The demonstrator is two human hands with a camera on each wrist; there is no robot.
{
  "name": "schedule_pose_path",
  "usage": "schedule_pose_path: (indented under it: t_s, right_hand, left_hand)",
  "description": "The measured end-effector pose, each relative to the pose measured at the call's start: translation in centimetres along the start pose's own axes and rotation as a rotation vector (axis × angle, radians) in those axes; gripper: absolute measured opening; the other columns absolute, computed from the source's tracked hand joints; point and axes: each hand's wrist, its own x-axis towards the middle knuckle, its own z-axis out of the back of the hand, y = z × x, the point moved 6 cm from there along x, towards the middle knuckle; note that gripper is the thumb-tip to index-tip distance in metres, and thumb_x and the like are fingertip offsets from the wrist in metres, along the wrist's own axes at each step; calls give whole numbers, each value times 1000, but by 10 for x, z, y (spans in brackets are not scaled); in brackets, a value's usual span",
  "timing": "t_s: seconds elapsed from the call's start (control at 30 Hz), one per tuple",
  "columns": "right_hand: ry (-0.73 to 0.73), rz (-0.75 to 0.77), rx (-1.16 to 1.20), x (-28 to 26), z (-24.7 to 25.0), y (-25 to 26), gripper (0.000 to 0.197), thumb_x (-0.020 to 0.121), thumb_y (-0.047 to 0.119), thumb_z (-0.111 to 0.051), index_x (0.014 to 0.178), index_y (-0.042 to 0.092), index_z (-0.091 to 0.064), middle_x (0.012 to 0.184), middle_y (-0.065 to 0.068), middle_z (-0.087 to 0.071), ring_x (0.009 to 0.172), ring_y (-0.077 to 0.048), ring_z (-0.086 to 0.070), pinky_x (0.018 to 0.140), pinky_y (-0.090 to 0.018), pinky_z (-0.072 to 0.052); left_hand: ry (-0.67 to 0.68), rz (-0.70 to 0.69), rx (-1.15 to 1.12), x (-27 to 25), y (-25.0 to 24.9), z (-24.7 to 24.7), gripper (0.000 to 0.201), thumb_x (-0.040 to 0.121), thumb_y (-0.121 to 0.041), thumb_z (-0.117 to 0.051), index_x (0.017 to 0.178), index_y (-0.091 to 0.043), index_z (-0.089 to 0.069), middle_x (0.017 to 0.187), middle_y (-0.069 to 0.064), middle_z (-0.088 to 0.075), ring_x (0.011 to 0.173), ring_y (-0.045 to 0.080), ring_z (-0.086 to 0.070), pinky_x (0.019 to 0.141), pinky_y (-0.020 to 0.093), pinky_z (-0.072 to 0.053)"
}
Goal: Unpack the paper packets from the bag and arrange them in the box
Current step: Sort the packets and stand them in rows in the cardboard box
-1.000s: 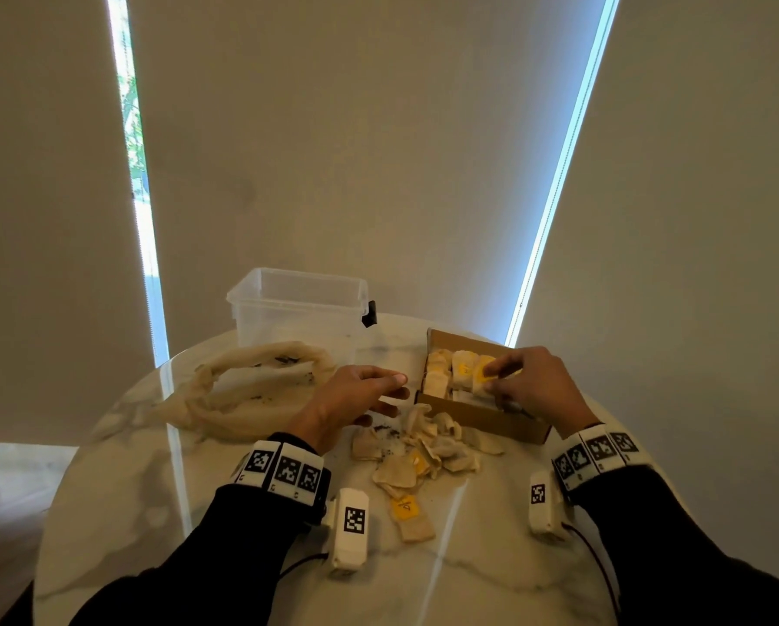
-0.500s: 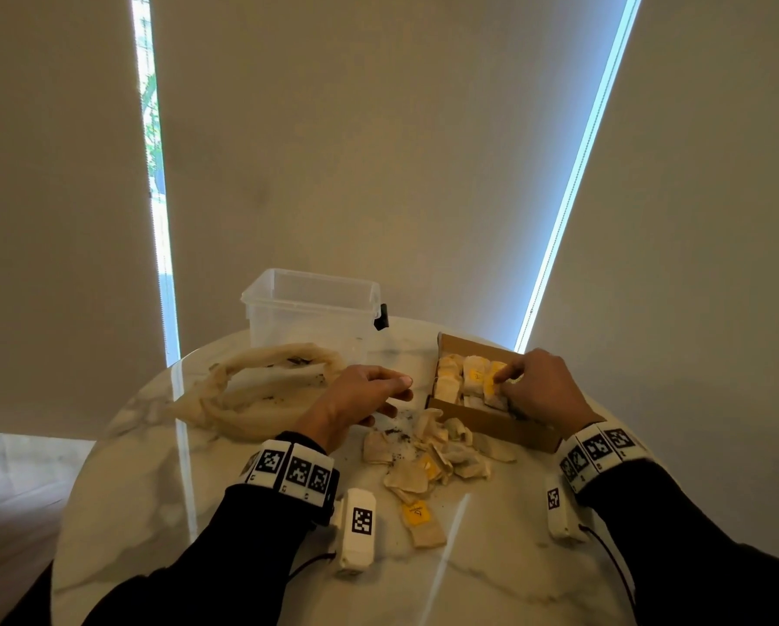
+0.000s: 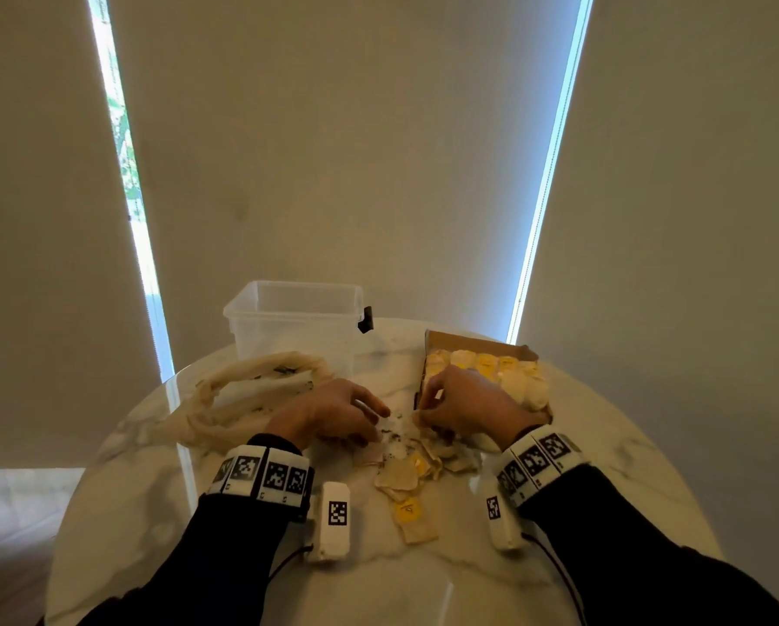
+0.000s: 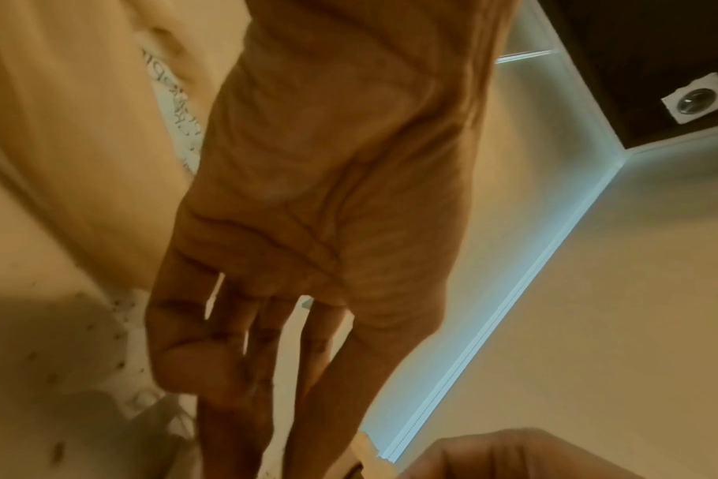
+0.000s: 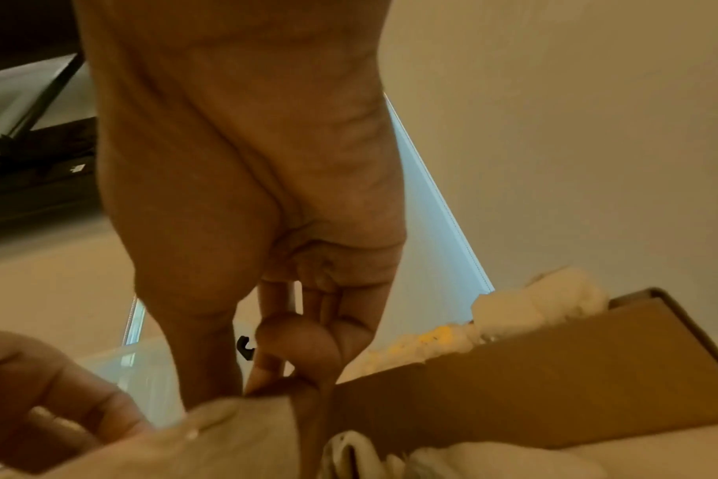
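A round white marble desk stands before beige roller blinds. From left: a crumpled cream cloth bag, a clear plastic tub, the left hand with fingers loosely extended, loose beige paper packets, the right hand pinching one packet, and the brown cardboard box part-filled.

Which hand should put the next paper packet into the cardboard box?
Probably the right hand. It is beside the cardboard box and seems to pinch a packet already. The left hand is farther away, by the cloth bag.
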Motion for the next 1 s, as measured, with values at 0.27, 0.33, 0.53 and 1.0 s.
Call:
schedule_pose_path:
  t_s: [0.27, 0.33, 0.53, 1.0]
  right_hand:
    - [-94, 54, 366, -7, 13, -23, 11, 92, 15, -82, 102, 21, -80, 82, 6, -78, 63, 3, -70, 60, -13, -49]
    - [-122, 75, 637, -11, 14, -26, 16, 93, 9, -80, 107, 17, -80, 83, 0, -80, 67, -4, -73, 62, -17, -52]
    - [-101, 10, 990, -17, 6, -41, 19, 98, 21, -74, 116, 22, -81, 108, -4, -82, 108, -29, -77, 99, -45, -58]
    - [-203, 37, 1182, -10, -10, -35, 28, 92, 12, -81, 120, 13, -78, 113, -10, -80, 103, -28, -79, 91, -44, -65]
  left_hand:
    - [25, 95, 239, 6, 5, 0, 28, 84, -17, -90, 107, -28, -79, 115, -3, -73, 100, 14, -68, 77, 28, -59]
    - [-9, 79, 222, 8, 6, 3, 16, 87, -22, -87, 99, -29, -80, 111, -2, -75, 102, 16, -67, 82, 30, -58]
    - [-88, -147, -64, 6, -6, 5, 15, 97, -27, -76, 112, -23, -77, 111, -1, -77, 100, 16, -69, 80, 29, -56]
    - [-70, -195, -449, 8, -24, -15, 35, 109, -46, -52, 118, -22, -76, 103, 3, -65, 95, 23, -60, 84, 36, -51]
